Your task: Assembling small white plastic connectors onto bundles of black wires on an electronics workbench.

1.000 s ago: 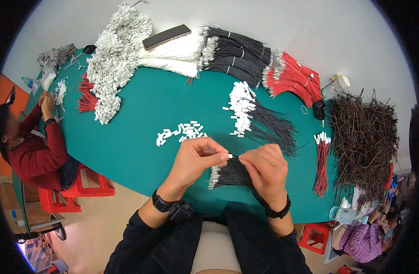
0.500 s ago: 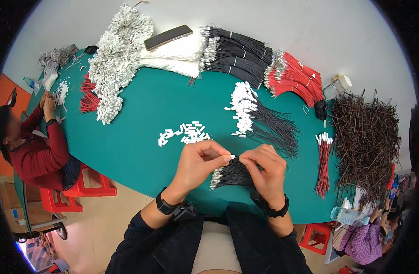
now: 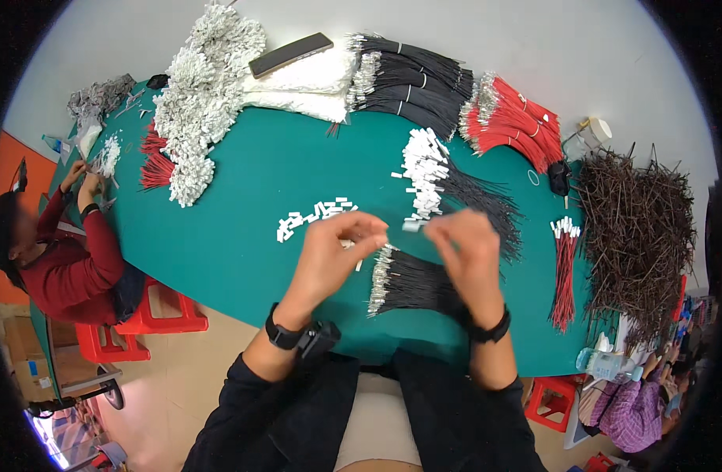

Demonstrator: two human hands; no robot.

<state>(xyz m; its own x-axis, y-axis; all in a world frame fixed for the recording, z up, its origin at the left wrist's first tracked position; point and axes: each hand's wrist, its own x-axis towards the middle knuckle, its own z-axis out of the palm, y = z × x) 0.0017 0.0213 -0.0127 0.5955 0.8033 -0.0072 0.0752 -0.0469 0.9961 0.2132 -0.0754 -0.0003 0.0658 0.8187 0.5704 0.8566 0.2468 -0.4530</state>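
Observation:
My right hand (image 3: pixel 469 248) is closed in a pinch, smeared by motion. A blurred white connector housing (image 3: pixel 414 226) shows just left of its fingertips, seemingly on a black wire hidden in the grip. To its left, my left hand (image 3: pixel 337 248) has thumb and index finger curved towards each other, slightly apart, with nothing visible between them. Below and between the hands lies a bundle of black wires (image 3: pixel 420 287) with bare metal terminals at its left end. Loose white housings (image 3: pixel 318 214) are scattered beyond my left hand. Black wires with white housings (image 3: pixel 425 169) are piled beyond my right hand.
Red wires with white housings (image 3: pixel 564 275) lie at the right, beside a brown wire heap (image 3: pixel 636 244). Along the back are red bundles (image 3: pixel 514 130), black bundles (image 3: pixel 412 75), a phone (image 3: pixel 292 53) on white bags, and a white heap (image 3: pixel 192 110). A co-worker (image 3: pixel 70 259) sits at left.
My hands have separated. The right moved up and right, taking the white housing out of the left fingertips; the left shifted slightly up and left. More of the black wire bundle shows.

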